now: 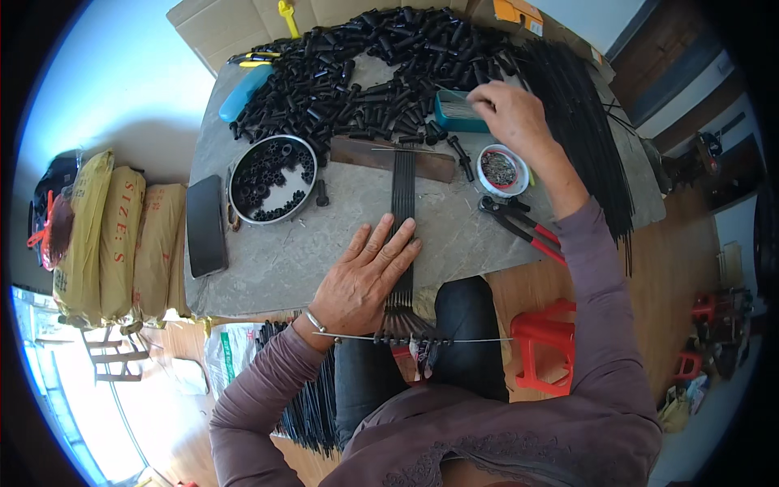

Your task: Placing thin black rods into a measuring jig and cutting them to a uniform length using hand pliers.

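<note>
My left hand (365,272) lies flat, fingers stretched, over a row of thin black rods (403,191) set side by side. Their far ends rest on a flat brown bar (434,166), where thin wires lie across them. Past the table's near edge the rods fan out, with a long thin metal rod (475,340) running crosswise at their ends. My right hand (519,118) is raised at the teal box (458,123) of thin wire pieces. Its fingers are curled together; whether they pinch a wire does not show.
Black tubular parts (333,89) heap along the table's far side. Long black rods (572,122) lie at right. Nearby are a round tin (233,191) of small black parts, a white tub (503,191) of small metal pieces, red-handled cutters (527,227) and a dark phone-like slab (207,227).
</note>
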Motion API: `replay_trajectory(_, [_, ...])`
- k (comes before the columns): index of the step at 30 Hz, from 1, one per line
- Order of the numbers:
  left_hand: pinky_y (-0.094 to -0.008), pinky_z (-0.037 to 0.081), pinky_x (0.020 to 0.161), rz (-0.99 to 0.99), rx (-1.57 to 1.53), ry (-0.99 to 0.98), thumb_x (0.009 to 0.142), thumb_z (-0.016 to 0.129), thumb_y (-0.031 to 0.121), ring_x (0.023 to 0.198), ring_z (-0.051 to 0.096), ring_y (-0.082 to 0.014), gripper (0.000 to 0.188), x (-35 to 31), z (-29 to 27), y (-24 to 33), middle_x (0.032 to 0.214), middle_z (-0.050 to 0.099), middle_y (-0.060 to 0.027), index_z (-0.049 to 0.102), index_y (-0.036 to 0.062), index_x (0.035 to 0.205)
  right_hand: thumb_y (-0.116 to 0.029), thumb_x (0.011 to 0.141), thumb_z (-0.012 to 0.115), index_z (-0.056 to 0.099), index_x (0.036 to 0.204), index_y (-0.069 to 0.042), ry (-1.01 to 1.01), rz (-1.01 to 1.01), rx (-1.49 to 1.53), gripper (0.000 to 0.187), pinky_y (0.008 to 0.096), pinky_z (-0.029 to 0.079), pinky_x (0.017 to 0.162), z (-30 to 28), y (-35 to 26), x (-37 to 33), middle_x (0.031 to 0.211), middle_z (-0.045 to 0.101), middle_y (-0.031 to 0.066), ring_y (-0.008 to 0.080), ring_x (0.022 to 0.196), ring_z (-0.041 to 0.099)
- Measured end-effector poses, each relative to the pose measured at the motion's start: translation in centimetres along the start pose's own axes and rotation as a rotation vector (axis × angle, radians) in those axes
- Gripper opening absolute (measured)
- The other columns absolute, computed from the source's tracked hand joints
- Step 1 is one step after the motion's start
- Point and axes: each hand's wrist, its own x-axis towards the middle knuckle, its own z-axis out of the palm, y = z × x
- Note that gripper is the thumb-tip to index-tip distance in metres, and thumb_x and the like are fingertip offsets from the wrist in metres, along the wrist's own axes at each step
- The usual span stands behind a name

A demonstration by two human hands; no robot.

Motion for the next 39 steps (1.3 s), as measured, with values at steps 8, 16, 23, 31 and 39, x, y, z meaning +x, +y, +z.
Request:
replay_trajectory(8, [-0.0480, 0.017, 0.115, 0.002, 0.150, -0.045, 0.073, 0.060, 0.068, 0.141, 0.022, -0.0378, 0.096, -0.3, 0.7, -0.4, 0.150, 0.028, -0.0190, 0.038, 0.0028, 0.140, -0.022, 0.078, 0.066, 0.068, 0.085, -0.011, -0.164, 0.143, -0.053, 0.014, 0.0406, 0.048, 0.072, 2.5, 3.6, 1.9, 0.082, 0.067, 0.0071, 0.0280, 0.083, 0.064])
replay_trajectory(16, [-0.0481, 0.018, 0.114, 0.004, 0.157, -0.039, 0.073, 0.060, 0.068, 0.141, 0.022, -0.0379, 0.096, -0.1, 0.7, -0.6, 0.150, 0.029, -0.0188, 0.038, 0.0027, 0.140, -0.023, 0.081, 0.064, 0.068, 0.086, -0.009, -0.068, 0.188, 0.091, 0.015, 0.0407, 0.047, 0.074, 2.3, 2.9, 1.3, 0.085, 0.067, 0.0112, 0.0289, 0.085, 0.064])
replay_trajectory(23, [-0.0480, 0.018, 0.115, 0.011, 0.179, -0.039, 0.072, 0.062, 0.066, 0.141, 0.022, -0.0380, 0.096, -0.2, 0.8, -0.6, 0.150, 0.028, -0.0188, 0.038, 0.0025, 0.140, -0.023, 0.076, 0.067, 0.070, 0.088, -0.011, -0.326, 0.260, -0.016, 0.017, 0.0394, 0.048, 0.075, 3.5, 2.8, 2.8, 0.087, 0.068, 0.0096, 0.0285, 0.087, 0.064])
replay_trajectory(31, [-0.0483, 0.018, 0.115, 0.014, 0.169, -0.037, 0.072, 0.063, 0.064, 0.141, 0.022, -0.0380, 0.095, -0.3, 0.8, -0.7, 0.150, 0.028, -0.0186, 0.038, 0.0024, 0.140, -0.023, 0.073, 0.068, 0.068, 0.077, -0.010, -0.294, 0.228, -0.063, 0.014, 0.0392, 0.047, 0.073, 3.8, 3.3, 2.7, 0.081, 0.067, 0.0061, 0.0267, 0.084, 0.064])
replay_trajectory(39, [-0.0478, 0.023, 0.113, -0.019, -0.021, 0.010, 0.069, 0.062, 0.011, 0.140, 0.025, -0.0363, 0.075, 0.1, 0.0, 0.1, 0.151, 0.028, -0.0162, 0.039, 0.0037, 0.140, -0.022, 0.081, 0.063, 0.067, 0.081, -0.009, -0.040, 0.025, -0.052, 0.014, 0.0391, 0.048, 0.071, 2.1, 1.6, 1.4, 0.084, 0.067, 0.0073, 0.0265, 0.081, 0.064])
